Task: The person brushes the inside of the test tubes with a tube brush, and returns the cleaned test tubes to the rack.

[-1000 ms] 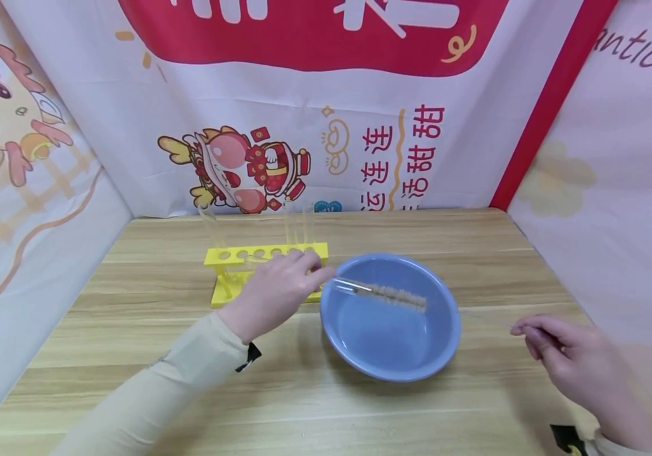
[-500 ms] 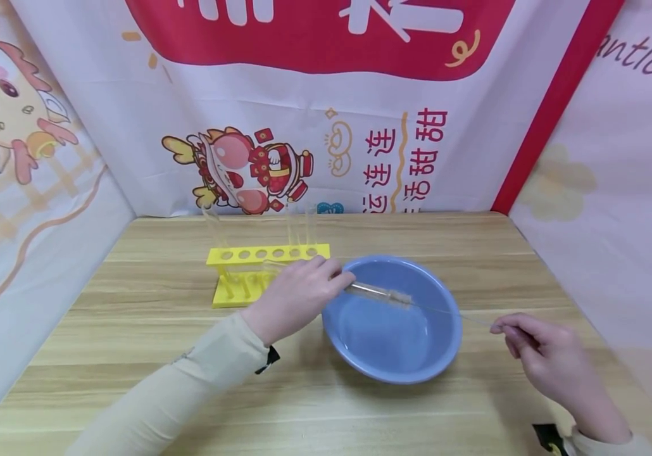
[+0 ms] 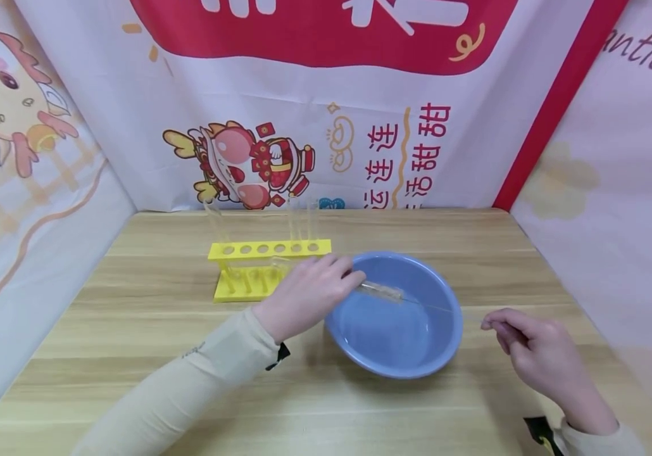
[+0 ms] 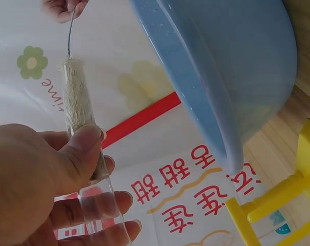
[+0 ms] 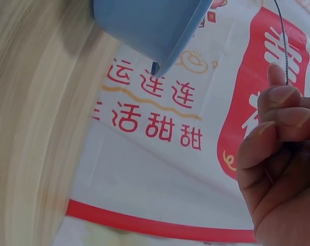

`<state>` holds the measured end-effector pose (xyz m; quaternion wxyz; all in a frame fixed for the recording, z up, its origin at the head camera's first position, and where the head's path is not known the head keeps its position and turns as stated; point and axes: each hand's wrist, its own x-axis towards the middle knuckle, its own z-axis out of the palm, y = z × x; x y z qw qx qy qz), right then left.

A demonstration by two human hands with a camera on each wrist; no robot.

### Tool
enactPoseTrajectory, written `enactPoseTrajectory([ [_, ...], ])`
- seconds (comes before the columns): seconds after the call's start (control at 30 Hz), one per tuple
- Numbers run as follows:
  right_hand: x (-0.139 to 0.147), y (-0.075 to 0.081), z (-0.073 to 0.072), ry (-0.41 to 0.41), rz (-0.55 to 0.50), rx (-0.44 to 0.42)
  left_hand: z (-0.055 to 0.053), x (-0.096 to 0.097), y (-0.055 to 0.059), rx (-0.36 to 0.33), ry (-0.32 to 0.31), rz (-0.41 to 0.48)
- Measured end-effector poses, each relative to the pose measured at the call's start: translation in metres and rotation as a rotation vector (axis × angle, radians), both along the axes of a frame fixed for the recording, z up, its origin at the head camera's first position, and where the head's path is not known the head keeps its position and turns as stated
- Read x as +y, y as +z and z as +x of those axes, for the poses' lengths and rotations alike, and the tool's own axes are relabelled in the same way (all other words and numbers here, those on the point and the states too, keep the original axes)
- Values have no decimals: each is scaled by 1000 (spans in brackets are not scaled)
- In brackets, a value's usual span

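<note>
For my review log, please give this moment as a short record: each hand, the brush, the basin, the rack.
left hand: grips a clear test tube
brush: bristles inside the test tube, wire handle running out of its mouth
right hand: pinches the wire handle
basin: blue, on the table, under the test tube's open end
rack: yellow, left of the basin, holding other clear tubes

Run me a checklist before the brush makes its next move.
1. Left hand grips the test tube: ok.
2. Right hand pinches the brush by its wire: ok.
3. Bristles inside the tube: ok.
4. Bristles at the tube's closed end: not ok, clear glass lies beyond them.
5. Tube's mouth over the basin: ok, as the head view shows it.
6. Inside of the tube clean: cannot tell.
</note>
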<state>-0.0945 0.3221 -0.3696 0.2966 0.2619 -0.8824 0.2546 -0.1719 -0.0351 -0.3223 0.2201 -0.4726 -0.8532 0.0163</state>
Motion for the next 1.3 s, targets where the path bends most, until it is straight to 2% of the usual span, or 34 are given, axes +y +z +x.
enactPoseTrajectory([
  [0.17,-7,4,-1,-9,10,6,1,3,0,23,-12,-2],
  [0.27,-13,5,-5,15,19,14,3,5,1,34,-20,-15],
  [0.5,-25,9,-11,49,38,70,7,9,2,12,-8,-27],
  [1.03,-58,16,-18,139,57,82,12,24,5,26,-26,-56],
  [1.3,-66,18,-21,120,95,103,11,25,8,34,-22,-39],
])
